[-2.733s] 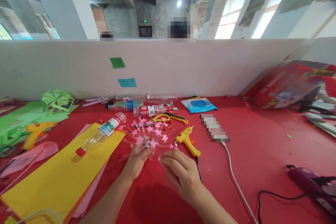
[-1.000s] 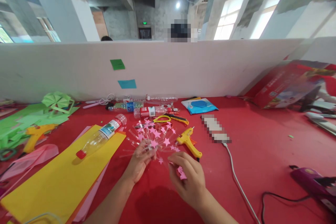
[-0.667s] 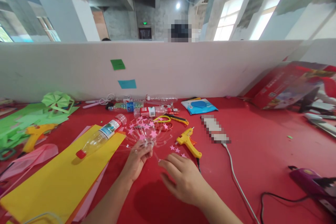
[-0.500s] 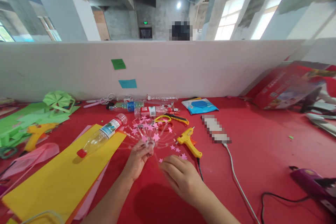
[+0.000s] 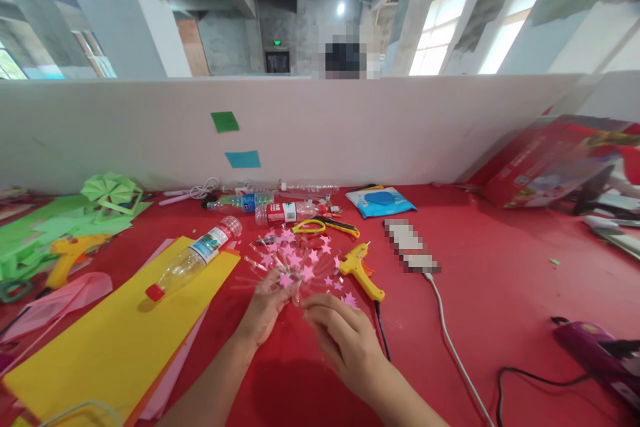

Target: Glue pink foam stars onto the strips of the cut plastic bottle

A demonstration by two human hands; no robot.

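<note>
My left hand (image 5: 270, 303) is closed around the neck end of a cut clear plastic bottle (image 5: 297, 290), whose strips fan outward. Pink stars (image 5: 295, 257) sit on many of the strips, which are partly blurred. Just right of the bottle, my right hand (image 5: 340, 333) has its fingertips pinched together close to the strips. What those fingertips hold, if anything, is hidden. Several loose pink stars (image 5: 349, 299) lie on the red table beyond the right hand. A yellow hot glue gun (image 5: 361, 272) rests beside them, its nozzle pointing away from me.
Yellow paper (image 5: 100, 340) with a lying bottle (image 5: 193, 257) covers the left side. More bottles (image 5: 283, 213), yellow-handled scissors (image 5: 309, 225) and a wipes pack (image 5: 381, 201) are at the back. A white cable (image 5: 453, 340) and purple power strip (image 5: 600, 353) lie right.
The bottle has turned and tilted in my left hand, so its starred strips face more toward me and to the right. My right hand has shifted slightly, staying close to it.
</note>
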